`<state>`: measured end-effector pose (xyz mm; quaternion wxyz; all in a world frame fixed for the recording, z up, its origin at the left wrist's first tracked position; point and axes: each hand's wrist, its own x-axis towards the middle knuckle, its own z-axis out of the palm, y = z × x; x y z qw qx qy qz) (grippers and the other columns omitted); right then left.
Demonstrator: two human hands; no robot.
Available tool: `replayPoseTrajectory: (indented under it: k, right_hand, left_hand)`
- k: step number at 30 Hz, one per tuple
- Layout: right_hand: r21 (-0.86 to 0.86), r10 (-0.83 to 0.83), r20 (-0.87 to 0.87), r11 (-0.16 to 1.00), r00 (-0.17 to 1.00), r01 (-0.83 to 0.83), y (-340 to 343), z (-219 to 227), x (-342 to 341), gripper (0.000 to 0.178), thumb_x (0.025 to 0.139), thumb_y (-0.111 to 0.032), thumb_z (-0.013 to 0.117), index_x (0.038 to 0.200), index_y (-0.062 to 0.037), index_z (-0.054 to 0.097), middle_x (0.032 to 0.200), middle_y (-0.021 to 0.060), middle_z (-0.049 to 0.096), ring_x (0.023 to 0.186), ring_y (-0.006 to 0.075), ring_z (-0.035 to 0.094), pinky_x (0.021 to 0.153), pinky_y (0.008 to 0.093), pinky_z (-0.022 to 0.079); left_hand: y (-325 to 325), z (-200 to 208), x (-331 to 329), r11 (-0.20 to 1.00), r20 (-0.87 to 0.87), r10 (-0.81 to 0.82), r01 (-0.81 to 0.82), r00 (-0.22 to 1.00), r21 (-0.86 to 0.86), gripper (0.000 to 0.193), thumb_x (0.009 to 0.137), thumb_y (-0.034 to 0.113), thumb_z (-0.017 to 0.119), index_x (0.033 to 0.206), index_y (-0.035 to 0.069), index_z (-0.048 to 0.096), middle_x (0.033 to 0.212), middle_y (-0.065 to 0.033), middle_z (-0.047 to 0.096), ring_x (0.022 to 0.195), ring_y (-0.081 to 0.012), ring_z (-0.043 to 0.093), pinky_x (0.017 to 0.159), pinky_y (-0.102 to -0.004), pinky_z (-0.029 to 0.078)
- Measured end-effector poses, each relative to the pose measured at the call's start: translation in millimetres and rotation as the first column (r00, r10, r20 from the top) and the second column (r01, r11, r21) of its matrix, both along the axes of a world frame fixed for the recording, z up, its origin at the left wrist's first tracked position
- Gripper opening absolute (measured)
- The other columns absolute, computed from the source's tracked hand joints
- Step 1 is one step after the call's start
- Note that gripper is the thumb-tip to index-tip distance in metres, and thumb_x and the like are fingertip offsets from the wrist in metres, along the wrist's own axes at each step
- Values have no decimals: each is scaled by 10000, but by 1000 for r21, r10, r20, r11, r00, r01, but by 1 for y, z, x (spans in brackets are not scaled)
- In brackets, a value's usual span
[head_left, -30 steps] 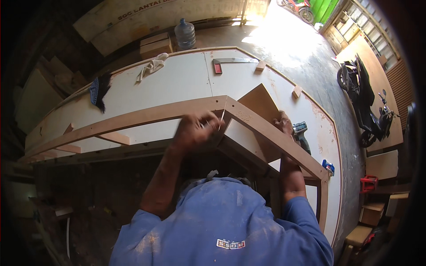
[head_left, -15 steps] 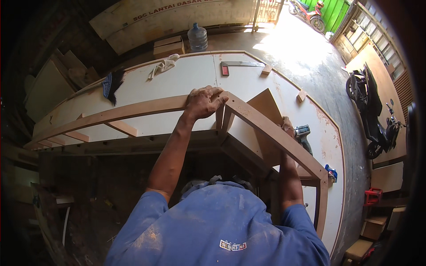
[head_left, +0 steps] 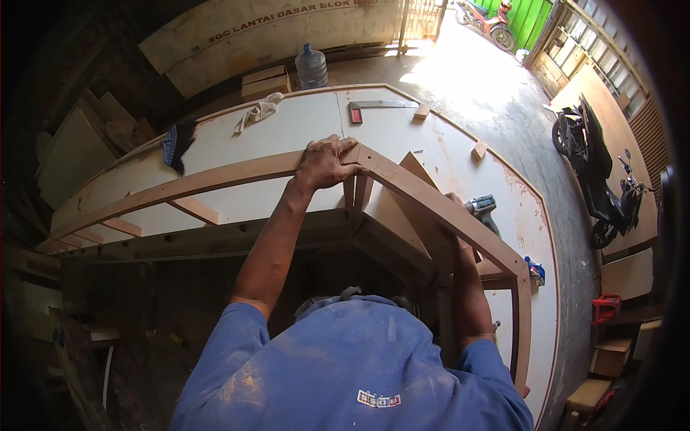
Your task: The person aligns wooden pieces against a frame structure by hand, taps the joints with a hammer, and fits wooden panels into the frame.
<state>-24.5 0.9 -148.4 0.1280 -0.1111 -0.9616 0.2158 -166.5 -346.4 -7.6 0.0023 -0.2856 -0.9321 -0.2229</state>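
wooden frame (head_left: 406,181): smooth, angular brown lengths are spanning the white worktop (head_left: 316,118)
left hand (head_left: 325,164): its grip is clasping the frame's corner above the worktop
right hand (head_left: 457,246): its grip is holding a flat brown panel (head_left: 430,233) over the worktop

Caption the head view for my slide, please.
Left hand gripping a wooden frame near its corner, right hand at a brown panel, cordless drill close by.
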Motion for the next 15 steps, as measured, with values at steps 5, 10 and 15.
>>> replayPoseTrajectory:
  k: [5,10,15]
  right_hand:
    - [-47,-31,35,998,999,32,39,-36,-17,327,888,-348,597,1084,-86,579,1052,170,647,1007,370,654,817,484,511]
    - [62,-111,42,992,993,108,36,-39,-29,405,889,-335,598,1208,-86,584,1132,171,655,1060,375,646,870,494,508]
    - [70,-132,81,989,988,126,55,-52,-25,425,880,-315,619,1235,-82,598,1172,193,651,1083,400,634,911,485,504]
  left_hand:
    - [9,-13,-6,973,-171,-146,172,974,152,615,797,485,750,1227,61,634,1085,-155,657,1074,-330,633,979,-451,444]
    - [3,-11,-1,990,-161,-110,123,981,74,611,800,496,750,1197,51,620,1095,-137,658,1083,-329,630,965,-459,451]
    - [2,-15,1,988,-210,-118,136,970,72,653,809,552,723,1243,76,617,1118,-131,651,1117,-317,620,974,-450,447]
